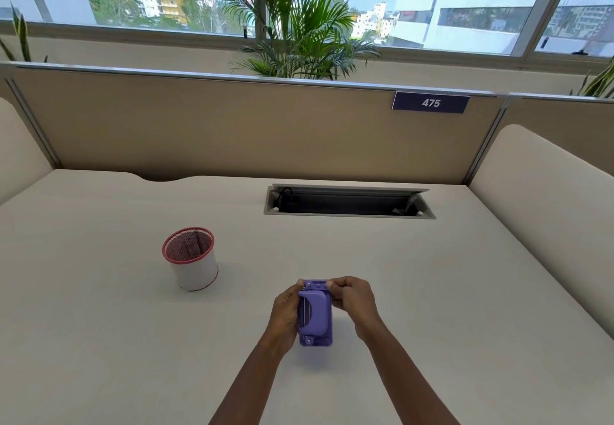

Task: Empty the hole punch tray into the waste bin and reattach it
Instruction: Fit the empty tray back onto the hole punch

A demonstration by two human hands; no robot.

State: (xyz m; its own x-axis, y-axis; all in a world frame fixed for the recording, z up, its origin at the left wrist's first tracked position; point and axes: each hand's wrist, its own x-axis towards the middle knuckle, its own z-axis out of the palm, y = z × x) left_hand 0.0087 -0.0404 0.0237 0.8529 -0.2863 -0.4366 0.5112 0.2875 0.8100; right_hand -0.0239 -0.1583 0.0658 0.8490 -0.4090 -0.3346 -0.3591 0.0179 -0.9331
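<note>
A purple hole punch is held just above the beige desk, near its front middle, with its long side pointing away from me. My left hand wraps its left side. My right hand pinches its far right corner with fingertips. Whether the tray is on the punch I cannot tell. A small round waste bin, white-walled with a red mesh rim, stands upright on the desk to the left and a little farther away, apart from both hands.
An open cable slot is cut into the desk at the back right. A tan partition with a "475" sign closes the far side. Padded side panels flank the desk. Plants and windows lie beyond.
</note>
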